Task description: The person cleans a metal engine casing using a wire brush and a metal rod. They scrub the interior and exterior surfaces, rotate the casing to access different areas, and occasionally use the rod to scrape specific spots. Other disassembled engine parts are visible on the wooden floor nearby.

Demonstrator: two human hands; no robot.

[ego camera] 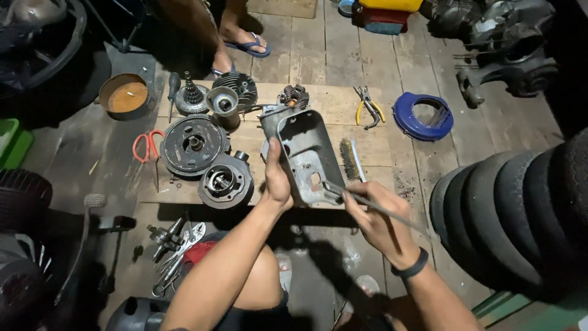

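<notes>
A grey metal cover (309,156) is seen at centre; red-handled scissors (147,147) at nine o'clock, yellow-handled pliers (369,108) and a blue ring (422,116) at two o'clock.

No packages, labels, signs, screens.

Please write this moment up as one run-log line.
left hand: grips grey metal cover, tilted | right hand: holds thin tool, tip at cover | wire brush: beside cover on wooden board

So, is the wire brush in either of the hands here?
No: the wire brush lies on the board; the left hand grips the metal cover, the right hand a thin tool.
</notes>
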